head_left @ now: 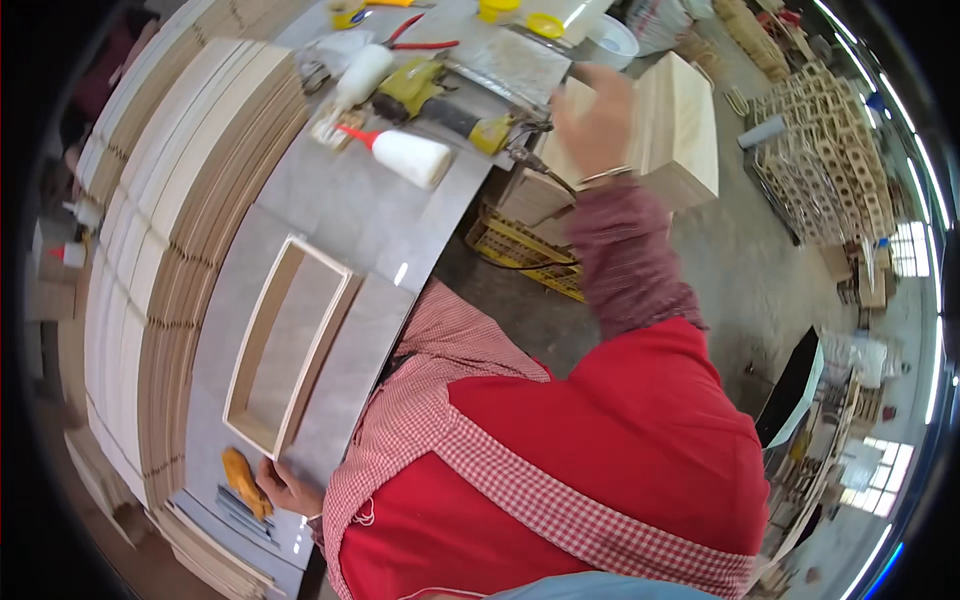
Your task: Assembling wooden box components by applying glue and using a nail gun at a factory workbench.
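A shallow rectangular wooden frame [325, 350] rests on the grey metal tabletop, its longer sides running away from me. At its near end lies my left hand [288, 488], fingers loosely bent and apart, by the frame's corner; whether they touch it is unclear. Just left of that hand is an orange-yellow object [245, 482] with several grey strips [243, 515] beside it. My right hand [597, 115], smeared by motion, is stretched out far right over stacked pale wooden pieces [675, 130]. Its fingers are too blurred to read.
Tall strapped board stacks [190, 200] line the table's left. Farther back lie a tape-wrapped tool [435, 105] with a hose, a white glue bottle [412, 158] with a red tip, and red-handled pliers [405, 42]. A yellow crate [525, 250] stands below the table edge.
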`<state>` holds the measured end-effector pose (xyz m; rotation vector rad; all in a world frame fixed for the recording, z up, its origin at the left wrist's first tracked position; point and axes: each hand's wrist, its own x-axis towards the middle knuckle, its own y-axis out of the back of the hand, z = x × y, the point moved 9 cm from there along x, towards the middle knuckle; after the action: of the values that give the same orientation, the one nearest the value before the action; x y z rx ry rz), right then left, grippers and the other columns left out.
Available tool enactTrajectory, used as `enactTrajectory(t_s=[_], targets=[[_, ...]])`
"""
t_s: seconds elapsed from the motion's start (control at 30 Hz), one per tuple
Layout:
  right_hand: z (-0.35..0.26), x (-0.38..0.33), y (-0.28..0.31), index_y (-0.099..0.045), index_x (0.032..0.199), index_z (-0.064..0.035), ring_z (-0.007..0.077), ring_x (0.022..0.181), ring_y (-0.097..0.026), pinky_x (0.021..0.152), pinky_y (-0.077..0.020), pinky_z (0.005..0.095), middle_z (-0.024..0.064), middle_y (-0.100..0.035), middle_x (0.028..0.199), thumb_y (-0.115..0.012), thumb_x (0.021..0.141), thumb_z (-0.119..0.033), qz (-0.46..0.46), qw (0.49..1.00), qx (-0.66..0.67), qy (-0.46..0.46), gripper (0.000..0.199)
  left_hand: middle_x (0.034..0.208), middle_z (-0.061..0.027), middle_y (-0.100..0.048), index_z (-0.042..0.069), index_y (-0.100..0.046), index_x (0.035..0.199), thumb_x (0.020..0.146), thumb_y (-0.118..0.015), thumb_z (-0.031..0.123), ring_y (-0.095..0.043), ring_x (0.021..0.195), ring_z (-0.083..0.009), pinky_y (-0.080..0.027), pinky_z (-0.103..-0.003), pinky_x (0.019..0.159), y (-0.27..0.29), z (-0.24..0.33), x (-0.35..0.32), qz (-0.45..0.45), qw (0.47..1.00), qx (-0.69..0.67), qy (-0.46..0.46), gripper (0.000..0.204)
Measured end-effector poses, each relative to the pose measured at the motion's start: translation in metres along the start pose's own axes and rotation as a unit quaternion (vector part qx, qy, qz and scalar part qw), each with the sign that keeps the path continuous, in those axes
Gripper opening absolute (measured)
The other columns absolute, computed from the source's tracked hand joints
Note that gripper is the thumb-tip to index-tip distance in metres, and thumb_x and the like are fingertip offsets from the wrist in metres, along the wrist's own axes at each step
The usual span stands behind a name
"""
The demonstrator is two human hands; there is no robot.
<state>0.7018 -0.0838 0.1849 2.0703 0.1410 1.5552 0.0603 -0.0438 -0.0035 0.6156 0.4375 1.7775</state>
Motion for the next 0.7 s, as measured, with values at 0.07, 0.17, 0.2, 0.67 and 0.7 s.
enactTrajectory(t_s=[0.07,0.17,0.2,0.67,0.7], targets=[[0.073,0.019,0.034,-0.059,0.104,-0.0081,0.0258,0.090,-0.054,0.079,-0.0438,0.0365,0.0081,-0.058,0.098,-0.071,0.067,-0.038,-0.007,0.982,-0.191,0.012,0.049,0.099,-0.0097,-0.058,0.001,-0.057,0.107,0.090,-0.050,0.012,-0.053,0.090,-0.0203,-0.043,-0.029,0.082,-0.005,0.002,0.008,-0.007,1.000,-0.003,-0.004,0.022],[0.157,0.013,0.064,-0.059,0.109,-0.0044,0.0292,0.094,-0.057,0.081,-0.0457,0.0381,0.0138,-0.060,0.104,-0.064,0.067,-0.062,-0.141,0.899,-0.384,-0.154,0.072,0.099,-0.0101,-0.058,0.000,-0.057,0.106,0.089,-0.050,0.010,-0.053,0.089,-0.0203,-0.043,-0.029,0.081,-0.005,0.000,0.010,-0.016,1.000,-0.002,-0.006,0.021],[0.181,0.002,0.069,-0.059,0.113,-0.0065,0.0307,0.101,-0.055,0.085,-0.0450,0.0399,0.0158,-0.059,0.110,-0.063,0.066,-0.064,-0.222,0.862,-0.370,-0.264,0.074,0.099,-0.0102,-0.058,0.000,-0.057,0.106,0.089,-0.050,0.010,-0.053,0.089,-0.0203,-0.043,-0.029,0.081,0.000,0.000,0.007,-0.010,1.000,0.000,-0.004,0.021],[0.230,-0.038,0.072,-0.049,0.124,-0.0018,0.0361,0.103,-0.055,0.087,-0.0452,0.0394,0.0230,-0.056,0.114,-0.068,0.070,-0.044,-0.228,0.890,-0.195,-0.343,0.071,0.087,-0.0077,-0.055,0.001,-0.059,0.094,0.081,-0.055,0.005,-0.051,0.076,-0.0187,-0.043,-0.026,0.071,0.010,0.034,-0.004,0.057,0.995,-0.059,-0.052,0.015],[0.229,-0.036,0.080,-0.048,0.125,-0.0025,0.0347,0.104,-0.055,0.089,-0.0442,0.0384,0.0211,-0.055,0.116,-0.068,0.072,-0.039,-0.208,0.882,-0.192,-0.376,0.068,0.087,-0.0077,-0.055,0.001,-0.059,0.094,0.080,-0.056,0.005,-0.051,0.076,-0.0188,-0.043,-0.026,0.071,0.010,0.037,-0.004,0.052,0.995,-0.067,-0.053,0.015]])
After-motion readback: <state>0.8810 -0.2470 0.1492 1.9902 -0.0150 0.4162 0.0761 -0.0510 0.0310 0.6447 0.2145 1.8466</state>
